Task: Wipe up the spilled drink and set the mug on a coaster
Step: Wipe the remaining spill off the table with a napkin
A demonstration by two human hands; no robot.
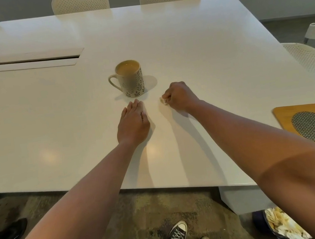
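White table (182, 36): left hand (133, 122) laid flat, fingers straight, holding nothing; at 2 o'clock of it, right hand (179, 96) clenched round a small wad of tissue (163, 100). No spill discernible; wiping judged nearly finished. Mug (131, 79), full, at 12 o'clock, not yet placed on the coaster (312, 126) at 3 o'clock. Perforated chairs (79, 0) ranged beyond.

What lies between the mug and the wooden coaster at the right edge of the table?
In the head view, only the right hand, gripping a small crumpled wipe, lies between mug and coaster; the rest is bare table.
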